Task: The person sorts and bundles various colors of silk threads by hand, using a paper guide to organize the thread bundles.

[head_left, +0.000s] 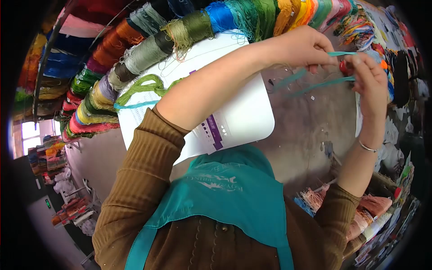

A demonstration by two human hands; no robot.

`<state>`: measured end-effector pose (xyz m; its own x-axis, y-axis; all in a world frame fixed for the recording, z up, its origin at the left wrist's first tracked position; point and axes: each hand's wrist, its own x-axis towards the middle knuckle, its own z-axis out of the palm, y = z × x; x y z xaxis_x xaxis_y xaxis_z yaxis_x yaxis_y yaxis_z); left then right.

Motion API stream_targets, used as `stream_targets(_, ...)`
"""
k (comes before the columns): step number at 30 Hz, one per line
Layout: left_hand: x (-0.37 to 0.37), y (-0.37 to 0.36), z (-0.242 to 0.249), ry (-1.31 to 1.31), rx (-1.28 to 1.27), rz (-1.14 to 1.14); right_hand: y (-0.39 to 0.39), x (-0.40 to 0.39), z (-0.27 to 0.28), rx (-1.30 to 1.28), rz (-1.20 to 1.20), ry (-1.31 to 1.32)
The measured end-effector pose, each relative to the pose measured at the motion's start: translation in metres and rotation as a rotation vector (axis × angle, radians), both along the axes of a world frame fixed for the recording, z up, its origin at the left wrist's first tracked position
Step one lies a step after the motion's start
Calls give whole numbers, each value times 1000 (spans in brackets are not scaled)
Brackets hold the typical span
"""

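Note:
A thin bundle of teal yarn [339, 53] runs taut between my two hands, and a blurred loop of it hangs below. The fingers of my left hand [302, 47] are closed on one end of the short span. Thumb and fingers of my right hand [371, 78] pinch the other end and the lower strand. Something small and red shows beside the right fingertips; I cannot make out what it is. A green skein of yarn [146, 87] lies on the white board [256, 112] behind my left forearm, with a turquoise strand [135, 106] across it.
Rows of coloured yarn skeins [193, 29] hang along the back and left. A purple-and-white printed sheet [213, 132] lies on the board. Multicoloured yarn bundles [355, 29] hang at the far right. Pink yarn [369, 209] lies low on the right, near my right elbow.

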<state>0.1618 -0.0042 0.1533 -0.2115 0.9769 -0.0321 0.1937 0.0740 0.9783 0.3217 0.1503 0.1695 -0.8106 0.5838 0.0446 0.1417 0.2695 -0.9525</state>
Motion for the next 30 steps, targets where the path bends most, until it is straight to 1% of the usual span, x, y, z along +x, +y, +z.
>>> stream_targets(3, -9, 9, -22, 36, 53, -83, 34, 31, 2, -60, -55, 26)
stream_targets(4, -9, 5, -16, 75, -7, -103, 46, 40, -2, -51, -96, 40)
stream_targets(8, -14, 4, -18, 20, -74, -167, 80, 74, -24, -172, -286, 71)
stream_targets(11, -15, 6, -17, 33, -98, -211, 100, 97, -45, -214, -327, 59)
stream_targets(14, -15, 7, -18, 39, -90, -225, 106, 110, -60, -308, -423, 92)
stream_targets(17, -17, 10, -25, -9, -29, -148, 118, 123, -68, -313, -432, 120)
stream_targets(20, -18, 10, -30, 1, -59, -126, 129, 130, -64, -230, -435, 103)
stream_targets(23, -24, 4, -31, 106, -127, -118, 147, 143, -52, -134, -499, 63)
stream_targets(24, -29, 4, -38, 87, -150, -94, 151, 148, -46, -93, -521, 53)
stream_targets(27, -46, 2, -57, 163, -183, -82, 177, 169, -35, 31, -615, 50)
stream_targets(28, -51, 1, -62, 279, -207, -86, 182, 175, -28, 60, -614, 38)
stream_targets(30, -61, 2, -78, 413, -250, -55, 184, 178, -14, 136, -619, 16)
